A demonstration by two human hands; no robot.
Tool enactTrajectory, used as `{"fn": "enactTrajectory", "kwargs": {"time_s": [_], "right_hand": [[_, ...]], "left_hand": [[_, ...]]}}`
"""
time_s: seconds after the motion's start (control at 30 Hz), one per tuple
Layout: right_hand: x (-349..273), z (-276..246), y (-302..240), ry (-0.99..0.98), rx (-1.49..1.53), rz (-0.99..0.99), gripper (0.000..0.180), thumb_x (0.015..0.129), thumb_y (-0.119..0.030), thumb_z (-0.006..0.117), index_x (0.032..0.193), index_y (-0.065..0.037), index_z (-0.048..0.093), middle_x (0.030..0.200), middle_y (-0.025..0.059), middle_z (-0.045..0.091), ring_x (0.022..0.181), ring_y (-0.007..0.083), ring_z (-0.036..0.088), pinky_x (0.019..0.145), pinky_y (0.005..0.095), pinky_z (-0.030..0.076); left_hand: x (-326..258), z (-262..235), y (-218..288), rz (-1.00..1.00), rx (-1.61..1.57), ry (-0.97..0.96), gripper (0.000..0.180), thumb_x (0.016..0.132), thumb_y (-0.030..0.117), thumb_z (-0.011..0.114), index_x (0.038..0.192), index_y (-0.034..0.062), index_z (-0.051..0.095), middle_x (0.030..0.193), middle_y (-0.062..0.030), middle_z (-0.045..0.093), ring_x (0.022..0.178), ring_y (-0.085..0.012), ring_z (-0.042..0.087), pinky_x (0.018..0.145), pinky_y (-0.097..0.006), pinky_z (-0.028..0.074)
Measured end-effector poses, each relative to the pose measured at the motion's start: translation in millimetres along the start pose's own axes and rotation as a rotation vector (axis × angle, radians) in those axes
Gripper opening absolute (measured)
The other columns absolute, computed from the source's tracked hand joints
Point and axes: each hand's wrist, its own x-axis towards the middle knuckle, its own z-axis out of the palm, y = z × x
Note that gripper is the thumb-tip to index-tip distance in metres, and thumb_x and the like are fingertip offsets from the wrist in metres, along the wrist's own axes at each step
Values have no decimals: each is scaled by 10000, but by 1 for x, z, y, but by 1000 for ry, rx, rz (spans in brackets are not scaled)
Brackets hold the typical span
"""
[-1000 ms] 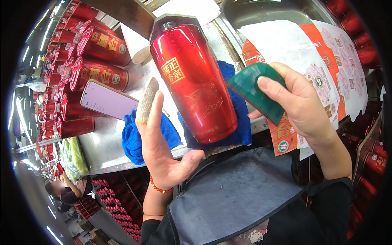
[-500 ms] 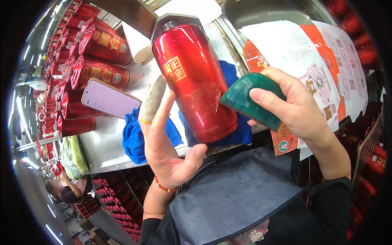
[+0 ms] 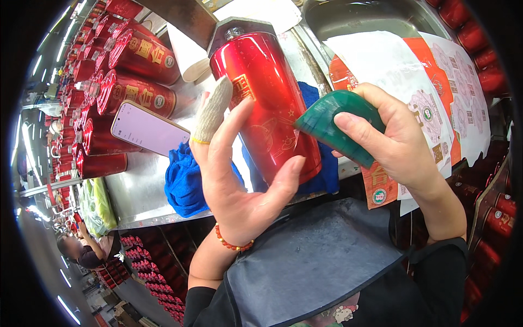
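A tall glossy red cylinder can (image 3: 269,103) with gold print lies on a blue cloth (image 3: 188,182) on the metal table. My left hand (image 3: 239,174) is spread flat against the can's near side, thumb under its lower end; the index finger wears a white cloth cot. My right hand (image 3: 395,139) pinches a green plastic scraper (image 3: 335,125), whose edge touches the can's right side.
Several red cans (image 3: 136,92) lie stacked at the left, with a pink phone (image 3: 150,129) resting beside them. Printed label sheets (image 3: 414,92) lie in a steel tray (image 3: 348,16) at the right. Another person (image 3: 81,250) sits at the lower left.
My left hand slid up along the can and now presses flat on it. The scraper in my right hand moved left until it touched the can's side.
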Motion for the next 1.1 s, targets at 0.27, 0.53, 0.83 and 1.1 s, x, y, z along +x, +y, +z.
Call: {"fn": "enactTrajectory", "kwargs": {"time_s": [0.27,0.53,0.83,1.1], "right_hand": [[0,0,1,30,-68,-74,172,966,-183,693,1003,-20,649,827,-5,631,765,29,556,643,211,445],[-12,-6,-5,25,-222,-116,114,965,-110,648,1017,-13,620,845,1,630,755,36,577,654,201,465],[-11,0,-6,50,-298,-191,124,950,-108,668,1010,-11,618,830,2,626,748,39,567,659,204,462],[-11,1,-8,27,-299,-200,115,944,-101,668,1001,-12,622,815,-8,621,733,37,563,645,202,455]], "left_hand": [[12,14,7,-7,71,13,720,795,17,758,1432,-46,428,1458,-165,436,1405,-283,395,1195,-409,278],[10,10,9,-23,124,-40,678,806,17,723,1420,-39,443,1436,-161,468,1389,-269,413,1188,-398,287],[6,11,6,-49,75,-23,662,809,7,710,1416,-39,450,1435,-158,474,1390,-270,417,1193,-400,282],[7,10,7,-43,74,-33,665,804,-1,704,1419,-40,454,1455,-164,435,1420,-281,376,1206,-407,254]]}}
